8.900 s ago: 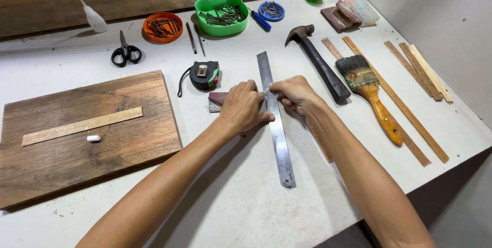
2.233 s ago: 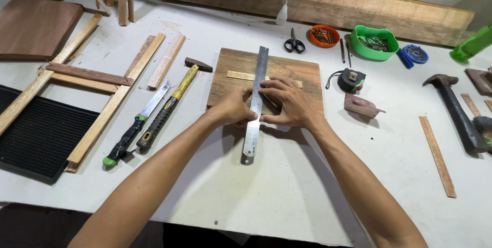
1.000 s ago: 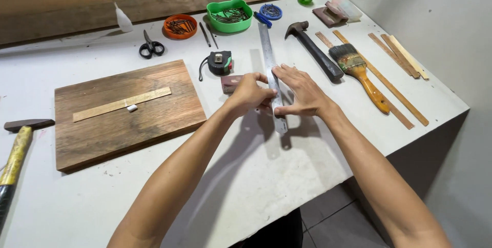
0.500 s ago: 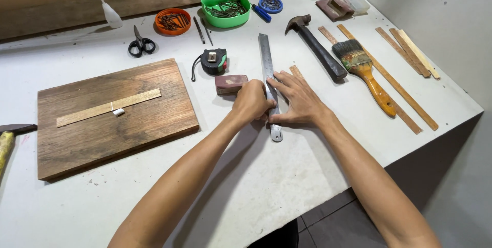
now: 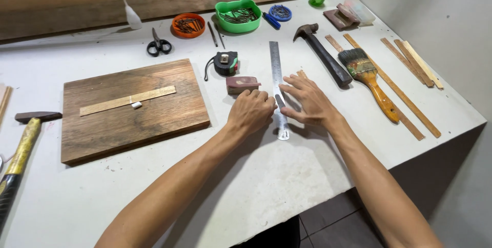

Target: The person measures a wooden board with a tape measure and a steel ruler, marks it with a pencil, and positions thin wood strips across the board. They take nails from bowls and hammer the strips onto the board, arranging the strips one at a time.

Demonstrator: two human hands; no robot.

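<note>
I judge I'm lining things up: left hand (image 5: 251, 112) curled and right hand (image 5: 307, 102) flat, both pressing the steel ruler (image 5: 277, 81) between them; next needs a firm hold; wood strip (image 5: 301, 74) just past my right fingertips.

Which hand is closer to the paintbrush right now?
Right. The right hand lies just left of the paintbrush, across the hammer; the left hand sits farther left, beyond the steel ruler.

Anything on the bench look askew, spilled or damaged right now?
Nothing stands out. Both hands, left hand and right hand, rest on the steel ruler, which lies flat on the white table. The nails stay inside the green tray and orange dish.
</note>
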